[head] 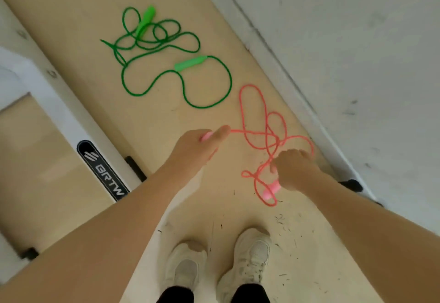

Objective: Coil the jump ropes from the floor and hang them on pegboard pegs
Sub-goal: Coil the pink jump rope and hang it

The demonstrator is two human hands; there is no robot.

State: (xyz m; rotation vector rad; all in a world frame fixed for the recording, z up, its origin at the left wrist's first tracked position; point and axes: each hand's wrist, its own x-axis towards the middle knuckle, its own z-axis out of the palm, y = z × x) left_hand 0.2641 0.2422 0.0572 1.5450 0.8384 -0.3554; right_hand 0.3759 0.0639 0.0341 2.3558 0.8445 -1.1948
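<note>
White frame (71, 121): a white structure with a black label runs along the left edge of the tan floor (166, 116).
Green jump rope (181, 81): lying loose on the floor, far side from the person, cord in tangled loops, its two green handles well apart from each other; neither hand touches it.
Left hand (198, 144): fingers curled round one pink handle (206, 136), thumb laid along it, the cord leaving past the thumb tip toward the right.
Shoes (247, 259): two pale sneakers side by side at the bottom, scattered dark flecks on the floor around them.
Pink jump rope (252, 109): cord in loose crossing loops on the floor between the hands and near the wall.
Right hand (294, 167): fingers bent down over the pink cord, seemingly pinching it; the exact grip is hidden under the knuckles.
Second pink handle (271, 190): just beside the right hand, under its wrist.
Wall (357, 52): grey-white, scuffed, on the right.
</note>
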